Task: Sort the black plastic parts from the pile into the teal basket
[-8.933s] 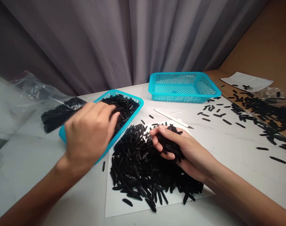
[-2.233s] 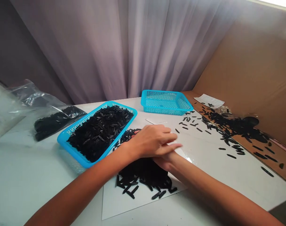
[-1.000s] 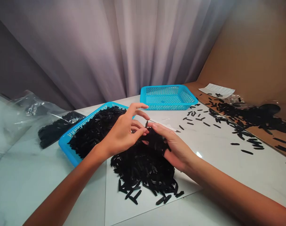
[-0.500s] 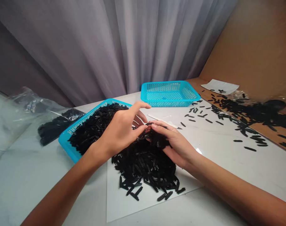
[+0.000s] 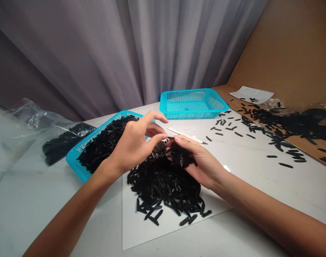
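My right hand cups a clump of small black strips in its palm, with the thumb on top. One thin dark strip sticks out under that thumb, and my left hand pinches its free end between thumb and fingertips. The left hand's other fingers are curled above. Beneath both hands a heap of the same black strips lies on a white board. Under and behind the left wrist, a blue basket is full of black strips.
A second blue basket stands at the back. A white, dark-tipped tool lies behind the right hand. Loose black strips scatter over the right side near a white paper. A clear plastic bag holding black pieces lies left.
The fingertips of the two hands have drawn slightly apart, and the strip between them shows more clearly. The view has shifted a little.
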`<action>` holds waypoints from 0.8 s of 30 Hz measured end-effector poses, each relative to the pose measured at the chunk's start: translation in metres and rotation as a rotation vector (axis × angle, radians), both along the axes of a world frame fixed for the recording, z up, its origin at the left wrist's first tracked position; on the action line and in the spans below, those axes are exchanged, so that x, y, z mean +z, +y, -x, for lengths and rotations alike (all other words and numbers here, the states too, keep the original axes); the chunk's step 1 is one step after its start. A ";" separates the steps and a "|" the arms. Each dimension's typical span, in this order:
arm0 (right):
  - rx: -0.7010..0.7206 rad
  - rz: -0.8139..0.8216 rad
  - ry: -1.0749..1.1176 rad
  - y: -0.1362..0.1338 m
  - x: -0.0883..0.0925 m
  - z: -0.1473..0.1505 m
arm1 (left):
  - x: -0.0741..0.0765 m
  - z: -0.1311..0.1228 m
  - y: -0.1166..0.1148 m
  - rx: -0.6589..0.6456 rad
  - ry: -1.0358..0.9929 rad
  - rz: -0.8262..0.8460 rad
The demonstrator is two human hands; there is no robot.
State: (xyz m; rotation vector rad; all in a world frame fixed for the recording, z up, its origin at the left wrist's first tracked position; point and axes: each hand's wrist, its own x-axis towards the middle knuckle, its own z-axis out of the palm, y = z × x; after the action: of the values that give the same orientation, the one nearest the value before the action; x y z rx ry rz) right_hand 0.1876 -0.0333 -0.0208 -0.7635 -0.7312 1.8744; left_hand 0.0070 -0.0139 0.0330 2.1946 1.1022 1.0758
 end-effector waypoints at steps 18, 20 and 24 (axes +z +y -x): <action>-0.023 0.127 0.063 0.001 0.001 0.000 | 0.018 0.031 0.008 0.573 0.315 -0.110; -0.039 0.202 0.112 0.002 0.000 0.001 | 0.022 0.036 0.007 0.639 0.473 -0.197; -0.040 0.244 0.165 0.004 -0.003 0.002 | 0.022 0.017 -0.007 0.191 0.451 -0.008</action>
State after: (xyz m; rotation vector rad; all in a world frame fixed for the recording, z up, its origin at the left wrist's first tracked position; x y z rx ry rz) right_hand 0.1860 -0.0296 -0.0239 -0.7576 -0.3848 1.9848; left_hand -0.0104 -0.0206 0.0553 2.4456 1.5238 0.6658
